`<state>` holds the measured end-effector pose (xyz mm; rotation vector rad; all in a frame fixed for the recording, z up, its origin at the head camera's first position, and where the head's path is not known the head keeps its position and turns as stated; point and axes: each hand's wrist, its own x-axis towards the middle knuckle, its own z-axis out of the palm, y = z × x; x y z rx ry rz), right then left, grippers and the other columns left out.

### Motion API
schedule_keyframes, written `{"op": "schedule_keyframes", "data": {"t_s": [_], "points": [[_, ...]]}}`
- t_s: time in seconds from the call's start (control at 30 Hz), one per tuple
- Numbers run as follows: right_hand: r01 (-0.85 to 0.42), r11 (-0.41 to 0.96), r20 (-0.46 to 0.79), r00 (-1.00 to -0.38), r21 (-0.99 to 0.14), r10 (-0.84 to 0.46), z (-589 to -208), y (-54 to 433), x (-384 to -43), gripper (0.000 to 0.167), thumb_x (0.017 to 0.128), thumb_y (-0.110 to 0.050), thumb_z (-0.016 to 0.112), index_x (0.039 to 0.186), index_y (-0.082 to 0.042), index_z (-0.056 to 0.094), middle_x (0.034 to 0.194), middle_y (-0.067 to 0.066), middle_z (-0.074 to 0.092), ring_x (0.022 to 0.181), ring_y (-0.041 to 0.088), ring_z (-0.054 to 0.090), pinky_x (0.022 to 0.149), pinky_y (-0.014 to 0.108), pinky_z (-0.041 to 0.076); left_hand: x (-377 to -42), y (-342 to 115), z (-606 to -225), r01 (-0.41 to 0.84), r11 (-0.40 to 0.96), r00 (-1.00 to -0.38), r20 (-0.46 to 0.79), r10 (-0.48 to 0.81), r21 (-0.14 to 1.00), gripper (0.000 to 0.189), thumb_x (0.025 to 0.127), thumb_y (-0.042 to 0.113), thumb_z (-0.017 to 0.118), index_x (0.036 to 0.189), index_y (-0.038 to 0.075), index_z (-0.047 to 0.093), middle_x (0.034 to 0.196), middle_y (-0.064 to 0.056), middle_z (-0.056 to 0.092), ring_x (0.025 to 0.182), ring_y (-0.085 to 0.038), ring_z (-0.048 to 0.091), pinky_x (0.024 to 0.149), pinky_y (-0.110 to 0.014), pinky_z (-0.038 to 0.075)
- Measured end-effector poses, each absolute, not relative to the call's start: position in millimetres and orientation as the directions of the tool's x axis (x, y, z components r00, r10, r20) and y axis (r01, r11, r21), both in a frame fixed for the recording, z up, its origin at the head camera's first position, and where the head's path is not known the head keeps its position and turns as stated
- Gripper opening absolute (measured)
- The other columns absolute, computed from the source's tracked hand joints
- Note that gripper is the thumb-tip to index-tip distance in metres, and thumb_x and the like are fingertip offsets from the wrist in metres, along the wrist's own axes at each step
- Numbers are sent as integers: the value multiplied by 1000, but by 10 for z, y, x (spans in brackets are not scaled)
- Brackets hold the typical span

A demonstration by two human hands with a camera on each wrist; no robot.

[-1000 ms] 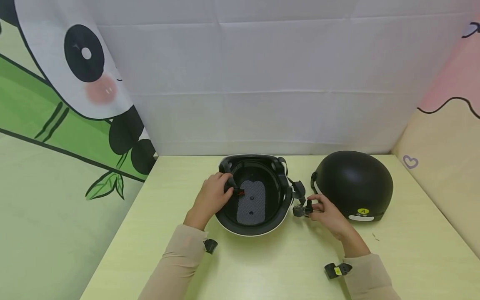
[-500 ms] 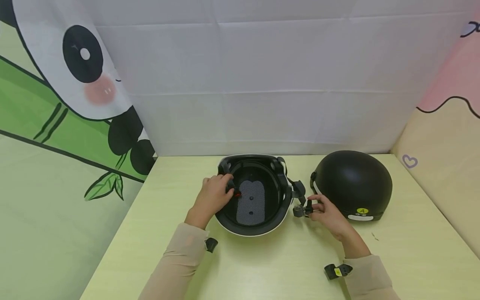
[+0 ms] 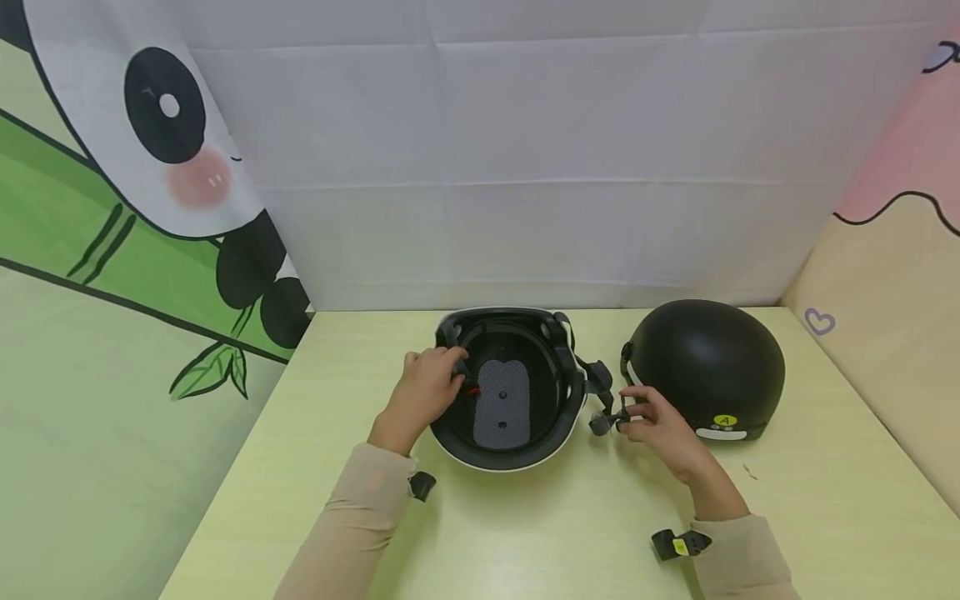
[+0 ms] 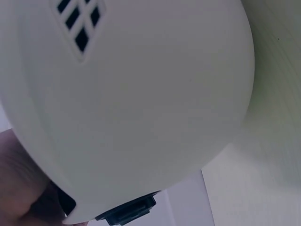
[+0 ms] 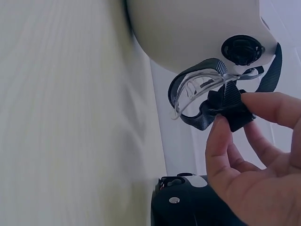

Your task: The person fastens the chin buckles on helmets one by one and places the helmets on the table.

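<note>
A white helmet (image 3: 498, 463) lies upside down on the table, its black padded lining facing up. At its left rim my left hand (image 3: 422, 392) grips a black strap with a buckle that shows a bit of red (image 3: 471, 389). The left wrist view has the white shell (image 4: 141, 103) filling most of it, with part of that hand at the lower left. To the helmet's right, my right hand (image 3: 667, 437) pinches the black end piece (image 5: 235, 115) of the other chin strap (image 5: 202, 121) between thumb and fingers. A clear, thin plastic piece (image 5: 188, 94) hangs within the strap's loop.
A black helmet (image 3: 705, 367) with a yellow "A" sticker (image 3: 725, 421) stands dome up just right of my right hand. Behind the pale table (image 3: 525, 533) rises a white cloth wall (image 3: 525, 167). Printed panels border both sides.
My right hand has shifted slightly right, and the strap end in it has turned. At the left hand, the buckle has drawn a little closer to the fingers, so less of it shows.
</note>
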<state>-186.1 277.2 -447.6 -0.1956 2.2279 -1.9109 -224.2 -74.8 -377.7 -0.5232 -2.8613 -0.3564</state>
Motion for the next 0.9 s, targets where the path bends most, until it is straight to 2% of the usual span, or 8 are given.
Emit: {"op": "schedule_keyframes", "data": {"t_s": [0.27, 0.53, 0.9], "points": [[26, 159, -59, -976, -987, -208, -4415, 2780, -1824, 47, 92, 4, 57, 135, 9, 38, 110, 22, 49, 87, 19, 55, 76, 34, 51, -2234, -747, -3771, 382, 899, -909, 262, 324, 213, 20, 92, 12, 70, 110, 6, 69, 99, -9, 67, 93, -30, 62, 82, -48, 42], [35, 157, -67, -977, -987, -204, -4398, 2790, -1803, 47, 92, 4, 57, 135, 9, 38, 108, 20, 49, 87, 19, 56, 77, 34, 52, -2223, -762, -3760, 419, 866, -891, 306, 335, 273, 6, 92, 8, 69, 94, 4, 71, 89, -8, 63, 87, -28, 61, 82, -41, 48], [10, 150, -41, -979, -989, -200, -4388, 2794, -1782, 46, 93, 5, 58, 134, 9, 39, 109, 21, 51, 85, 18, 57, 74, 31, 51, -2198, -771, -3774, 437, 854, -871, 369, 324, 283, 8, 94, 6, 64, 90, 0, 65, 85, -11, 58, 80, -30, 57, 74, -41, 49]]}}
